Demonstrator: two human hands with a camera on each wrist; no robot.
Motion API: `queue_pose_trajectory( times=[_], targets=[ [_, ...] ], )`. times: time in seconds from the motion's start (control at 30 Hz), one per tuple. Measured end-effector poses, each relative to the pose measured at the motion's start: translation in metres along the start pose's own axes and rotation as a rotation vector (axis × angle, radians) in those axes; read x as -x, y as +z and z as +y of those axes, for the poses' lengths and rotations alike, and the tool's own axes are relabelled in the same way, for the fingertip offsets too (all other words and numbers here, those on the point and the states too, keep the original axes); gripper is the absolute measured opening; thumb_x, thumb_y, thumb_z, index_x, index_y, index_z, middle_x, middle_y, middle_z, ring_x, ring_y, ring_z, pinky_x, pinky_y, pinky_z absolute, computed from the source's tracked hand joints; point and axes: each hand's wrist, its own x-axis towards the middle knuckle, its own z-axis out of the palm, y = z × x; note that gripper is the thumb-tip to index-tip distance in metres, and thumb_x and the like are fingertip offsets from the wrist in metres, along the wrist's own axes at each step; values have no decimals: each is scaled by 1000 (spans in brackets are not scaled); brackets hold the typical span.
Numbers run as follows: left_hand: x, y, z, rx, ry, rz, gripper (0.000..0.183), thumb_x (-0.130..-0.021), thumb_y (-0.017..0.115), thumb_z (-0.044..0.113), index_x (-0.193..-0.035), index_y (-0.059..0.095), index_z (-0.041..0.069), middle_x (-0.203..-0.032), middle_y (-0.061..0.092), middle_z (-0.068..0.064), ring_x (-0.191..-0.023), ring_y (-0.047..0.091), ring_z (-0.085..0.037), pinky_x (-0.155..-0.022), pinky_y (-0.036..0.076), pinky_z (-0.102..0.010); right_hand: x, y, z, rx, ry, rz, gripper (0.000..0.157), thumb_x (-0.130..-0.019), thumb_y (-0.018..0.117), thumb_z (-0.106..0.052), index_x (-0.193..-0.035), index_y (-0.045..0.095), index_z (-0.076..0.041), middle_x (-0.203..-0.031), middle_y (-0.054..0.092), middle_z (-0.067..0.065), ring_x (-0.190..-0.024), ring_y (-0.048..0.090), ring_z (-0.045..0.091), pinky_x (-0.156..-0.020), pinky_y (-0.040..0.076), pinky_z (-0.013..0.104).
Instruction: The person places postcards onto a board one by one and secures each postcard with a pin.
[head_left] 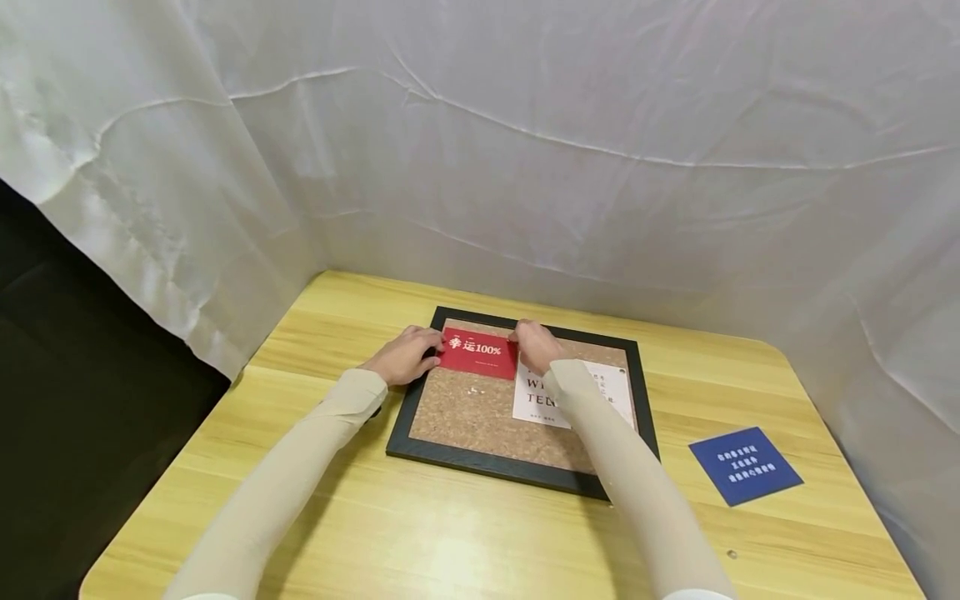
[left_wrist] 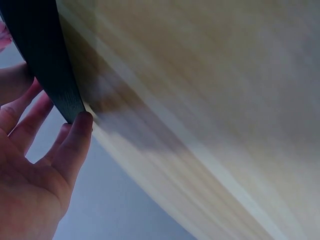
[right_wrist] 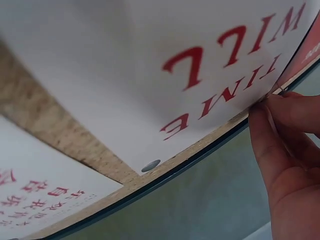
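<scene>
A red card (head_left: 480, 353) with white lettering lies at the upper left of a cork board (head_left: 472, 417) in a black frame (head_left: 487, 467). My left hand (head_left: 406, 356) reaches over the frame's left side and touches the card's left edge with its fingertips. At the card's upper right corner my right hand (head_left: 537, 346) pinches a small thing, mostly hidden by the fingers; a thin metal bit beside them looks like a thumbtack (right_wrist: 282, 89). Next to the red card is a white card (right_wrist: 125, 95) with red letters, a flat silver tack (right_wrist: 150, 165) at its other top corner.
A second white card (head_left: 617, 388) is on the board's right side. To the right of the frame a blue square card (head_left: 746, 466) lies on the wooden table (head_left: 360, 533). A small silvery piece (head_left: 732, 553) sits near the front right. White cloth (head_left: 525, 167) hangs behind.
</scene>
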Motion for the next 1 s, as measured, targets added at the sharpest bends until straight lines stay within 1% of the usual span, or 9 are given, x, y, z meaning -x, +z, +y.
queue_pose_trajectory(
  times=[0.13,0.27,0.4,0.53,0.77,1.0],
  targets=[
    [0,0,0,3,0,-4,26,-104,63,15,-124,69,0,-143,62,-18,-136,52,-42,-118,41,-52,0,0,-1,37,-1,-19,33,-97,59,7,-121,77,-7,-115,69,13,-107,66,24,-97,58,35],
    [-1,2,-2,5,-2,-4,26,-103,63,14,-124,69,0,-143,62,-18,-137,52,-41,-119,41,-52,0,0,-3,68,2,-32,30,-99,59,5,-121,76,-6,-114,68,13,-105,66,25,-95,59,34],
    [-1,4,-2,4,-1,-3,26,-104,63,14,-125,69,0,-144,61,-18,-137,52,-41,-119,40,-52,1,1,-3,89,-5,-15,30,-99,58,4,-121,76,-6,-115,68,13,-106,66,25,-95,59,34],
    [-1,3,-1,10,-1,-4,27,-104,63,14,-125,69,-1,-145,60,-19,-138,51,-41,-120,40,-51,2,2,-3,84,-14,4,30,-99,57,4,-120,77,-6,-115,68,12,-107,67,27,-97,59,35],
    [-1,3,-2,8,7,2,26,-103,62,13,-124,69,-1,-144,61,-19,-137,52,-40,-120,39,-51,3,3,-4,77,-1,2,31,-101,55,2,-122,76,-7,-118,67,11,-111,66,26,-99,58,36],
    [-2,3,-3,0,1,2,26,-104,62,14,-124,69,-1,-144,61,-19,-136,52,-41,-119,40,-51,3,5,-3,93,-33,31,29,-101,57,2,-119,77,-6,-116,66,12,-109,66,27,-98,58,34]
  ],
)
